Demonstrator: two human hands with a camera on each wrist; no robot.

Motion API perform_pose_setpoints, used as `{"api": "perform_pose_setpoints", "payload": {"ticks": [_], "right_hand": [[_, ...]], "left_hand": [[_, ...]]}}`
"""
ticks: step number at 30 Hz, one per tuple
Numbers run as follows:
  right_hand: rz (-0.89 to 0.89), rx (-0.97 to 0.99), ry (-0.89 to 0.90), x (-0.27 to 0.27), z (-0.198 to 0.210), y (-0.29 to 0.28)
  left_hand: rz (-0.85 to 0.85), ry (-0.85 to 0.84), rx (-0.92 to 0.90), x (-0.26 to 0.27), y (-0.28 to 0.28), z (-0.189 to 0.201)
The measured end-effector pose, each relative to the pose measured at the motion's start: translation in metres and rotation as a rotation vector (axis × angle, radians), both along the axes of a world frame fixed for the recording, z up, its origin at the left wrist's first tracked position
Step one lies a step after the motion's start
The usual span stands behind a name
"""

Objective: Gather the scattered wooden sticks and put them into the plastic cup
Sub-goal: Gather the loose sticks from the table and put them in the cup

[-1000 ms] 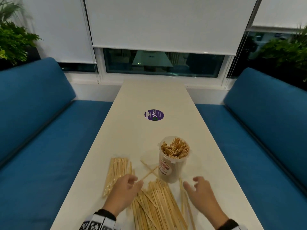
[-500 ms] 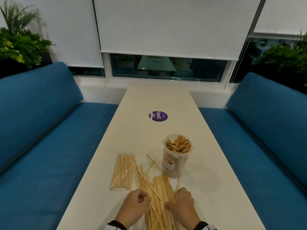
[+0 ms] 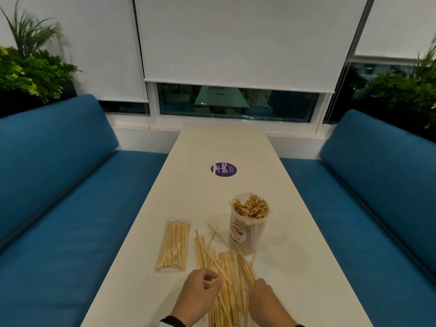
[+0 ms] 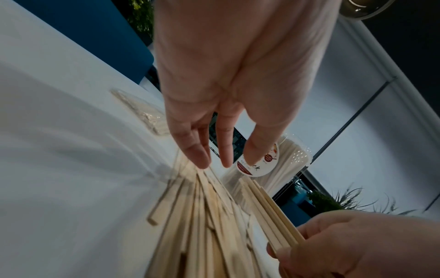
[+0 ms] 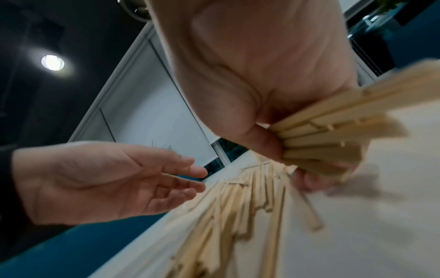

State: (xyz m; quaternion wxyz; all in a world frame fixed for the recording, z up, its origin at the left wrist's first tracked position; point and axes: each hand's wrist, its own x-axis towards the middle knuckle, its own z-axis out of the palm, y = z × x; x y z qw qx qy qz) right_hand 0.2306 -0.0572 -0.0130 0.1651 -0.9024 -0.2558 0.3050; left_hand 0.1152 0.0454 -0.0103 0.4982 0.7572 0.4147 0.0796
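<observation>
A clear plastic cup (image 3: 249, 223) with a label stands on the white table (image 3: 295, 267), packed with wooden sticks. In front of it lies a loose pile of wooden sticks (image 3: 226, 274), also seen in the left wrist view (image 4: 202, 216). My right hand (image 3: 264, 296) grips a bundle of several sticks (image 5: 333, 131) at the pile's right side, lifted a little off the table. My left hand (image 3: 203, 286) hovers over the pile's left side, fingers (image 4: 197, 150) loosely extended and holding nothing.
A sealed clear packet of sticks (image 3: 173, 246) lies left of the pile. A purple round sticker (image 3: 223, 169) sits further up the table. Blue benches (image 3: 59, 208) flank both sides, with plants in the back corners and a window behind.
Both hands came together over the pile. My right hand closed on a bundle of sticks and raised it slightly; the left hand stays loose beside it.
</observation>
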Motion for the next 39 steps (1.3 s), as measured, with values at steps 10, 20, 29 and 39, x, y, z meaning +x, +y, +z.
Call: {"api": "perform_pose_setpoints", "payload": {"ticks": [10, 20, 29, 39], "right_hand": [[0.287, 0.311, 0.158, -0.032, 0.007, 0.018], [0.279, 0.303, 0.072, -0.023, 0.019, 0.022], [0.262, 0.033, -0.181, -0.028, -0.004, 0.037], [0.251, 0.112, -0.049, -0.013, 0.000, 0.026]], "left_hand": [[0.123, -0.178, -0.559, 0.018, -0.010, 0.001], [0.491, -0.435, -0.626, -0.005, 0.014, -0.001], [0.460, -0.340, -0.570, -0.015, 0.023, -0.012], [0.477, -0.329, -0.658, -0.011, 0.012, -0.010]]}}
